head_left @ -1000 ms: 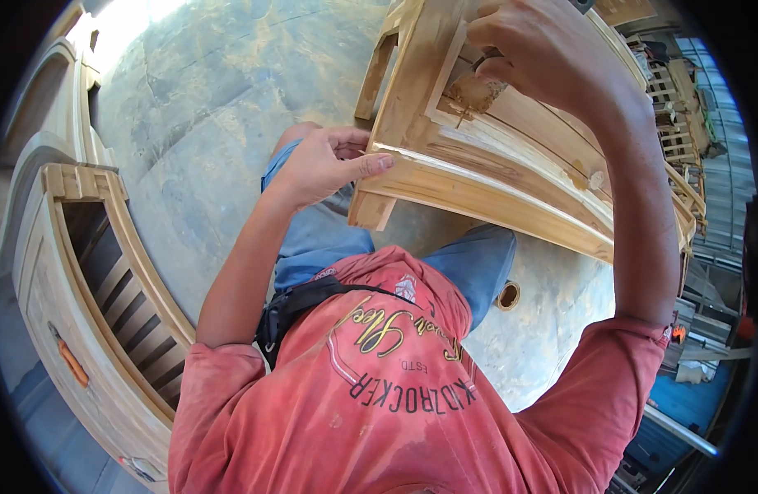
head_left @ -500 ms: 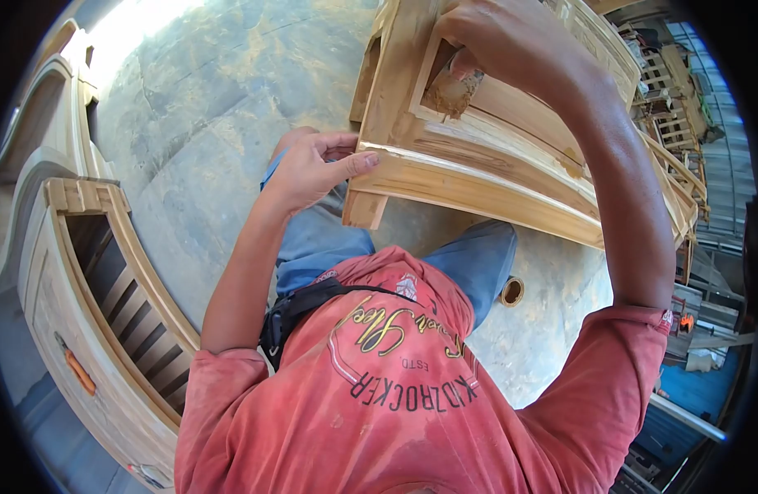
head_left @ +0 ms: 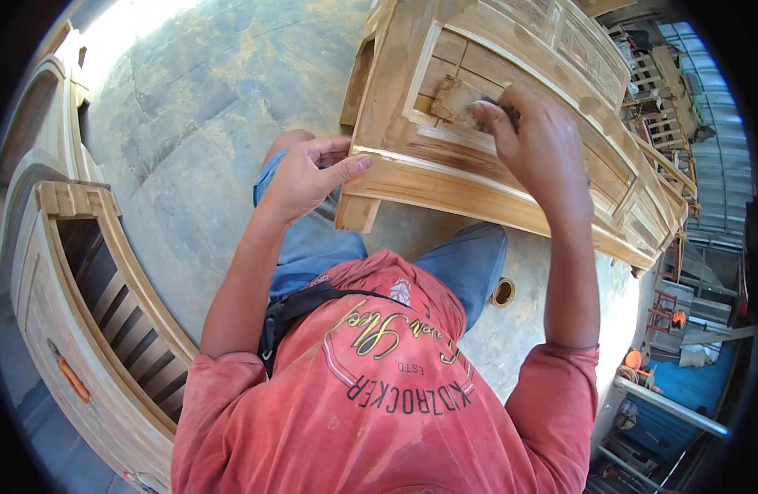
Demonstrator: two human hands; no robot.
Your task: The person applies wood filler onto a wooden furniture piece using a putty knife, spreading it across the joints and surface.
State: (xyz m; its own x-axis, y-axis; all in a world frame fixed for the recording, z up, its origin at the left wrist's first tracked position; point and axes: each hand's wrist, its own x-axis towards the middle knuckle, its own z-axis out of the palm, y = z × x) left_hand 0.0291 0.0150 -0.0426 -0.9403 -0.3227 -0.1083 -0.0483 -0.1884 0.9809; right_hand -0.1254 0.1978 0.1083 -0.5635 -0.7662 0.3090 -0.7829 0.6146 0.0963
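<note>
My right hand (head_left: 535, 140) is closed around a putty knife (head_left: 461, 100), its blade smeared with tan filler. The blade lies over the recessed panel of a pale wooden furniture piece (head_left: 445, 181). Pale filler streaks run along the panel's border and the lower rail. At the near left corner of that piece, my left hand (head_left: 306, 177) grips the edge, thumb on the near face and the other fingers partly hidden behind. A short wooden leg (head_left: 356, 214) sticks out below that corner.
To the left stands another wooden piece with slats (head_left: 140, 321), with an orange-handled tool (head_left: 72, 379) on its side. A small round container (head_left: 503, 292) sits on the concrete floor (head_left: 206, 123) by my knee. Stacked wooden frames (head_left: 663, 115) and a metal bar (head_left: 671, 407) are at the right.
My right hand has come down and toward me over the panel with the putty knife, uncovering the panel's upper part. My left hand stays at the corner.
</note>
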